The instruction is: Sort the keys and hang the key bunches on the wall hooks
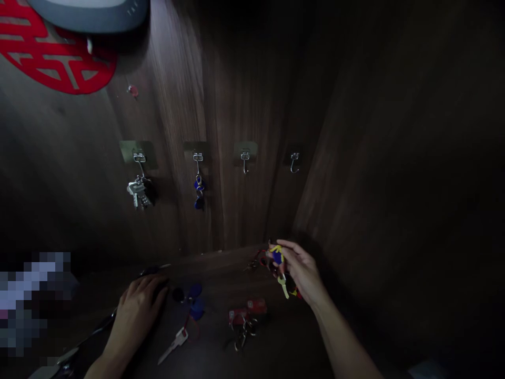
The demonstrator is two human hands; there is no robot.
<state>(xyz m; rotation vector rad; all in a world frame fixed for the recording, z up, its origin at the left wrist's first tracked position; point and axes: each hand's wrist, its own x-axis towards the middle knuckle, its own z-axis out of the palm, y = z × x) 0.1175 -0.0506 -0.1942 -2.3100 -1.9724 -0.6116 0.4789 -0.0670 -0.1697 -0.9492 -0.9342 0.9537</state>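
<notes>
My right hand [302, 268] pinches a bunch of keys [278, 256], which has a blue and yellow fob and a brass-coloured key hanging below. Palm down, my left hand [138, 305] lies on the dark wooden surface with its fingers stretched out; the fingertips are in shadow. Beside it are several blue tags [196, 300] and a silver key [173, 345] on a red loop. Between my hands lies another key ring set [244, 329] with red tags and several metal rings.
Hooks line the wooden back panel: silver keys [139, 190] hang from the leftmost, blue tags [199, 192] from the second. The third hook [245, 163] and fourth hook [294, 164] are bare. A red cut-out decoration [74, 73] and a cap [98, 18] are at upper left.
</notes>
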